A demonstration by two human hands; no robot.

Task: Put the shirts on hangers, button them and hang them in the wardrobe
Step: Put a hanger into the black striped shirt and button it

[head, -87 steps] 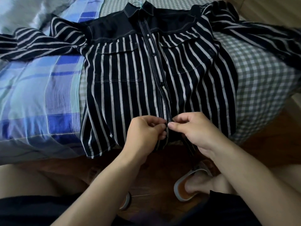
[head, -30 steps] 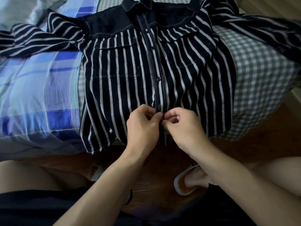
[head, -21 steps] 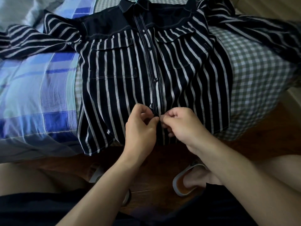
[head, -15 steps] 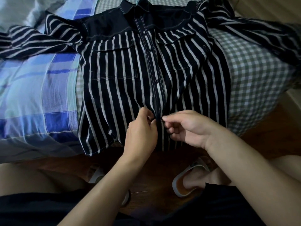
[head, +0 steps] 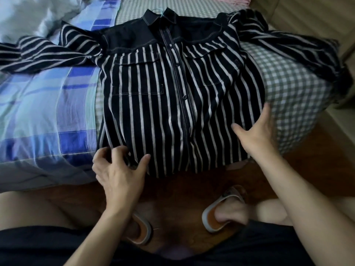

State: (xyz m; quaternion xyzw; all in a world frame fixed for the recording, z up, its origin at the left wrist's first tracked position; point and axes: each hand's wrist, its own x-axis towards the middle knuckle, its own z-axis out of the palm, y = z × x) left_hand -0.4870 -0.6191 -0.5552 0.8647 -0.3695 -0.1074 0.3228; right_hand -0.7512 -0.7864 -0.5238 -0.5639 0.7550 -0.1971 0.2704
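Bed (head: pixel 299 89): it carries the shirt; a grey checked sheet covers it, and a blue plaid blanket (head: pixel 44 112) lies on its left part.
Floor (head: pixel 178 200): brown wood, below the near edge of the bed.
Shirt (head: pixel 153 112): dark with white stripes, it lies flat with the front up at the near edge of the bed, the collar toward the far side. The hem hangs a little over the near edge. Both sleeves are spread to the sides. The front looks closed along the placket, and some dark buttons are visible there.
Hanger (head: pixel 160 10): only a small pale blue piece shows at the collar.
Left hand (head: pixel 119 169): the grip is loose, with the fingers spread and a little bent; the fingertips and the thumb touch the lower left corner of the shirt at the hem.
Right hand (head: pixel 257 133): the grip is open, the fingers straight; it rests on the right edge of the shirt, with the thumb on the stripes.
Slippers (head: pixel 217 214): on the person's feet, on the floor.
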